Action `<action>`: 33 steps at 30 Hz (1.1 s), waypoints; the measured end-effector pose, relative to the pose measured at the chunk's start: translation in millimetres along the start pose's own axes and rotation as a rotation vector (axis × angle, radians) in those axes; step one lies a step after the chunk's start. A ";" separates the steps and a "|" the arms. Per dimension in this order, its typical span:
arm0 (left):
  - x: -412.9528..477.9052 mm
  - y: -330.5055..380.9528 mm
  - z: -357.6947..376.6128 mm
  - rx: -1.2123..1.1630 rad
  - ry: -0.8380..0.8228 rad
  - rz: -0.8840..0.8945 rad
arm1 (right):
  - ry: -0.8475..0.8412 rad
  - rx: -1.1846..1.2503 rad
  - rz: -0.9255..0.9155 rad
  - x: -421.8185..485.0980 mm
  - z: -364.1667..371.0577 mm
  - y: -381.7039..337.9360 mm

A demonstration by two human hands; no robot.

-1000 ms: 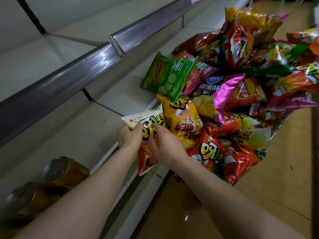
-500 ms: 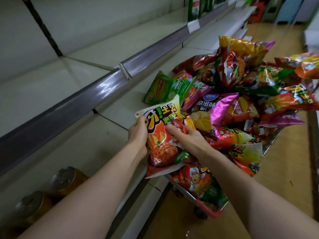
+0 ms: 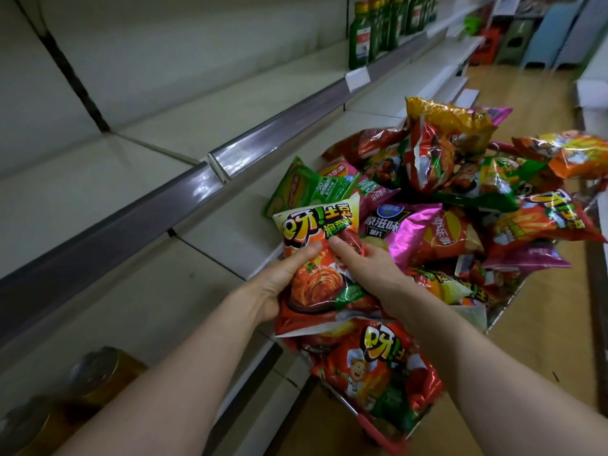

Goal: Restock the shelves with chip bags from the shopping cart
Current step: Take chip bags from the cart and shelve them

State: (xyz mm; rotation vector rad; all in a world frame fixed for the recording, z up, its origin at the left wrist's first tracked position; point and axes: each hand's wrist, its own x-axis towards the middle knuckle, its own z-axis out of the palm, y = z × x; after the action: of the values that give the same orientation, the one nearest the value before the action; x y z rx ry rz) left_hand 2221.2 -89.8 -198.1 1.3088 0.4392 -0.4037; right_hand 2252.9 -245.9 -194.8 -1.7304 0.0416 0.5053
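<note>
Head: both hands (image 3: 278, 286) (image 3: 370, 268) around chip bag (image 3: 317, 225)

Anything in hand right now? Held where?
One red chip bag, gripped mid-height: left hand on its left edge, right hand on its right edge.

Left hand (image 3: 279, 286): grips the chip bag (image 3: 312, 225), thumb on its front.
Right hand (image 3: 368, 268): pinches the opposite edge.
Forearms: bare, both stretched forward.

A shop aisle: long shelves (image 3: 184, 166) with price rails (image 3: 296, 133) and bottled stock (image 3: 360, 37).
</note>
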 end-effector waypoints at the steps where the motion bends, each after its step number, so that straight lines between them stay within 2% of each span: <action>1: 4.8 1.4 -3.6 -0.015 0.035 0.005 | 0.001 -0.019 -0.012 4.1 2.8 -4.3; 4: 17.2 10.3 -13.4 -0.081 0.145 0.043 | 0.032 -0.111 -0.017 21.6 7.1 -19.3; 10: 49.8 32.9 -52.3 -0.233 0.213 0.050 | 0.261 -0.183 -0.064 71.2 -0.2 -29.6; 12: 61.4 36.2 -63.3 -0.271 0.221 0.050 | 0.367 -0.339 -0.132 86.4 -1.3 -32.5; 14: 73.0 39.0 -71.3 -0.296 0.207 0.049 | 0.464 -0.607 -0.309 102.5 0.3 -39.3; 16: 84.5 41.8 -78.7 -0.309 0.180 0.055 | 0.478 -0.828 -0.479 120.7 5.3 -51.8; 18: 93.9 45.0 -84.7 -0.329 0.154 0.067 | 0.442 -1.002 -0.555 140.0 11.0 -64.8; 20: 103.6 47.7 -88.7 -0.367 0.126 0.065 | 0.394 -1.132 -0.525 160.2 15.4 -73.6; 24: 123.4 52.5 -93.2 -0.401 0.086 0.087 | 0.282 -1.236 -0.257 183.1 18.2 -86.1; 27: 132.6 55.3 -94.1 -0.408 0.020 0.072 | 0.268 -1.315 -0.189 193.9 19.0 -92.2; 29: 137.8 55.7 -96.1 -0.402 0.013 0.058 | 0.237 -1.293 -0.129 199.3 17.6 -96.5; 33: 145.0 58.6 -96.2 -0.392 0.000 0.088 | 0.082 -1.086 -0.024 206.3 12.0 -97.6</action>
State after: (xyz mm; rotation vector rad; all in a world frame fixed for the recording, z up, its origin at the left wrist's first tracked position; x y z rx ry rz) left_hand 2367.2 11.2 -244.9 0.9436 0.4334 -0.2289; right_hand 2464.7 -161.5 -178.9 -2.8047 -0.2384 0.4640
